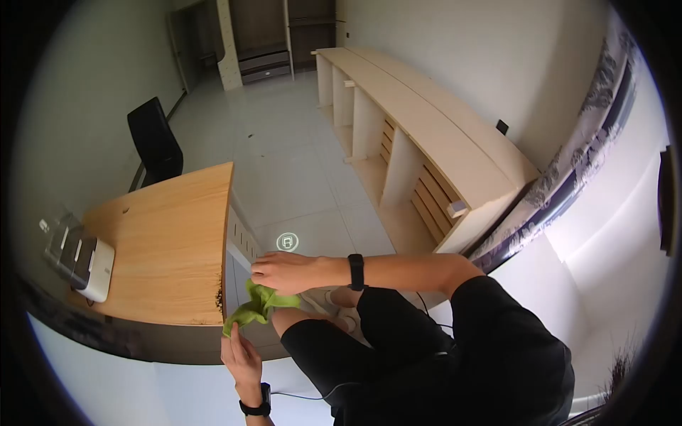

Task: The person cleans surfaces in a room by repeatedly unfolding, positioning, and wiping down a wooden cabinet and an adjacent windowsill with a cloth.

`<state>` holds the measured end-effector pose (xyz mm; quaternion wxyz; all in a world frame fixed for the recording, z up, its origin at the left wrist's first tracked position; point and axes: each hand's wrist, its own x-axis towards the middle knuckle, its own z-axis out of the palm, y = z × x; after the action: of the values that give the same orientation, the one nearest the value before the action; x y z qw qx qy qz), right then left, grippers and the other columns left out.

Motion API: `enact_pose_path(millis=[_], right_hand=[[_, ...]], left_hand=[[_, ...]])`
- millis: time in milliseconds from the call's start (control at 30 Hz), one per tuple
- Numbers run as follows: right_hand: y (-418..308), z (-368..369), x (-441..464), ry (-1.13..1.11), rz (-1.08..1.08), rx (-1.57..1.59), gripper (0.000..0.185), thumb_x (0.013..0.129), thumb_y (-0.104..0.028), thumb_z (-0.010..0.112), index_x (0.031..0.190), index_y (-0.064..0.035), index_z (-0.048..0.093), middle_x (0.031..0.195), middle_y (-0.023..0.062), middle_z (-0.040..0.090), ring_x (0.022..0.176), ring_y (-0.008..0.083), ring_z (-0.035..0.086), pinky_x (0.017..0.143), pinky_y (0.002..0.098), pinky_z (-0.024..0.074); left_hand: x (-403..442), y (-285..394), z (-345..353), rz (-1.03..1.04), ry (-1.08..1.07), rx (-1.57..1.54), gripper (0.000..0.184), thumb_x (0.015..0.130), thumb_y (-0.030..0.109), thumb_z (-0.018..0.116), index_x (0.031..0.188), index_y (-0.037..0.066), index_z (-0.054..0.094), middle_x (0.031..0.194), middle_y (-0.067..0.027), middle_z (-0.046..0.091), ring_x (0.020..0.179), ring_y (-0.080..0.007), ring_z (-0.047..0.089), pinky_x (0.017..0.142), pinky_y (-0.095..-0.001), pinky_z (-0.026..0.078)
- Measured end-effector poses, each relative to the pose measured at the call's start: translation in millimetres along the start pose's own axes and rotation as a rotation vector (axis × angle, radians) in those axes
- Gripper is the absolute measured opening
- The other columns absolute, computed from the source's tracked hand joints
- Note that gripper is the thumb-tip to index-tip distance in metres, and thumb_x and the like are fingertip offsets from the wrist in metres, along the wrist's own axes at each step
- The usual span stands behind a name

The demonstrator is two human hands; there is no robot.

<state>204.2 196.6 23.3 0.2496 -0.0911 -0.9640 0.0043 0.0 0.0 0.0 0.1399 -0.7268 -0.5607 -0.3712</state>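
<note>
Green cloth [257, 304] is hanging bunched and creased between the person's two hands, just beside the near corner of the wooden worktop [170, 241]; whether its lower end is touching the edge there, I cannot tell. The left hand [241, 361] is holding that lower end, its fingers [236, 339] pinching the fabric near the tips. The right hand [280, 273] is reaching across from the other side, its fingers [263, 270] curling down over the upper end and gripping it; the thumb is hidden from this angle. Part of the cloth is drooping below the right hand, near the person's knee.

Dark specks [219, 295] are lying in a cluster along the worktop's edge, close to the cloth. A white and black machine [103, 270] is standing at the worktop's far left, and a black chair [155, 142] is standing behind it. Both wrists are wearing black bands, the left one [257, 403] trailing a thin cable [302, 397] toward the person's black clothing [455, 369]. Across the pale floor [298, 163], a long wooden cabinet [433, 106] is running along the wall, with a patterned curtain [568, 160] hanging near its close end.
</note>
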Motion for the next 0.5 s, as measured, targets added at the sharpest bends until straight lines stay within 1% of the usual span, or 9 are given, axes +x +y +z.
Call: enact_pose_path(millis=[67, 100, 133, 267, 333, 367, 400, 433, 500], right_hand=[[3.8, -39.3, -8.1, 0.063, 0.047, 0.116, 0.019, 0.067, -0.013, 0.071, 0.079, -0.0025, 0.061, 0.082, 0.01, 0.051, 0.086, 0.0273, 0.058, 0.075, 0.0372, 0.0505], [-11.3, -83.1, -83.8, 0.081, 0.053, 0.076, 0.018, 0.068, -0.013, 0.071, 0.078, -0.0021, 0.06, 0.082, 0.0102, 0.051, 0.085, 0.0275, 0.057, 0.073, 0.0375, 0.0503], [-17.6, -116.2, -118.4, 0.054, 0.068, 0.065, 0.017, 0.069, -0.013, 0.07, 0.078, -0.0017, 0.06, 0.082, 0.0103, 0.051, 0.084, 0.0277, 0.057, 0.072, 0.0379, 0.0501], [-59.6, -200.6, -199.0, 0.001, 0.172, 0.014, 0.021, 0.075, -0.014, 0.071, 0.08, -0.0012, 0.055, 0.085, 0.0087, 0.047, 0.083, 0.0246, 0.054, 0.071, 0.036, 0.0487], [-78.2, -236.4, -239.2, 0.036, 0.192, -0.079, 0.026, 0.084, -0.02, 0.071, 0.081, -0.0013, 0.054, 0.081, 0.009, 0.048, 0.074, 0.0247, 0.054, 0.064, 0.0358, 0.0465], [-99.0, -253.3, -254.7, -0.031, 0.312, 0.005, 0.026, 0.085, -0.02, 0.07, 0.082, -0.0014, 0.053, 0.077, 0.0086, 0.049, 0.07, 0.0245, 0.053, 0.061, 0.0355, 0.0449], [-128.1, -257.9, -260.3, -0.073, 0.44, 0.137, 0.025, 0.087, -0.02, 0.07, 0.082, -0.0015, 0.053, 0.074, 0.0083, 0.049, 0.065, 0.0243, 0.053, 0.058, 0.0351, 0.0432], [-142.2, -274.0, -265.8, -0.147, 0.54, 0.224, 0.025, 0.088, -0.02, 0.069, 0.083, -0.0016, 0.053, 0.07, 0.0079, 0.049, 0.061, 0.0241, 0.052, 0.056, 0.0348, 0.0416], [-162.8, -297.5, -269.8, -0.079, 0.614, 0.324, 0.028, 0.087, -0.019, 0.07, 0.081, -0.0002, 0.05, 0.063, 0.0083, 0.047, 0.055, 0.0236, 0.046, 0.053, 0.0365, 0.0362]], left_hand=[[18.1, -21.6, -18.8, 0.088, 0.069, 0.072, 0.045, 0.082, -0.019, 0.054, 0.124, -0.004, 0.054, 0.1, -0.0244, 0.063, 0.084, -0.0417, 0.063, 0.067, -0.0434, 0.051], [9.3, 41.6, -3.0, 0.153, 0.191, 0.067, 0.043, 0.085, -0.018, 0.053, 0.125, -0.003, 0.055, 0.098, -0.0233, 0.063, 0.083, -0.0399, 0.062, 0.072, -0.0416, 0.051], [3.8, 62.9, 4.1, 0.126, 0.227, 0.055, 0.04, 0.086, -0.018, 0.054, 0.123, -0.004, 0.056, 0.098, -0.0234, 0.063, 0.083, -0.0397, 0.062, 0.073, -0.0415, 0.051], [15.1, 120.6, -11.1, 0.185, 0.302, -0.046, 0.03, 0.086, -0.016, 0.057, 0.115, -0.007, 0.061, 0.099, -0.0241, 0.064, 0.083, -0.0385, 0.063, 0.074, -0.0402, 0.051], [28.2, 136.1, 6.1, 0.294, 0.297, -0.052, 0.028, 0.086, -0.012, 0.059, 0.114, -0.007, 0.061, 0.092, -0.0211, 0.066, 0.078, -0.037, 0.063, 0.071, -0.0399, 0.051], [26.4, 149.2, 10.0, 0.305, 0.268, -0.046, 0.028, 0.087, -0.009, 0.06, 0.115, -0.006, 0.061, 0.086, -0.0194, 0.066, 0.073, -0.0379, 0.062, 0.07, -0.0408, 0.051], [26.0, 148.1, -3.5, 0.336, 0.29, -0.068, 0.021, 0.089, 0.001, 0.063, 0.109, -0.006, 0.062, 0.082, -0.0166, 0.066, 0.07, -0.0365, 0.062, 0.067, -0.0423, 0.051], [26.5, 148.8, -0.6, 0.359, 0.323, -0.118, 0.018, 0.09, -0.001, 0.061, 0.107, -0.007, 0.062, 0.084, -0.0169, 0.067, 0.07, -0.0339, 0.063, 0.066, -0.0399, 0.051], [31.7, 147.6, 3.2, 0.404, 0.405, -0.209, 0.013, 0.091, -0.005, 0.058, 0.103, -0.008, 0.062, 0.089, -0.0175, 0.068, 0.07, -0.0288, 0.064, 0.063, -0.035, 0.051]])
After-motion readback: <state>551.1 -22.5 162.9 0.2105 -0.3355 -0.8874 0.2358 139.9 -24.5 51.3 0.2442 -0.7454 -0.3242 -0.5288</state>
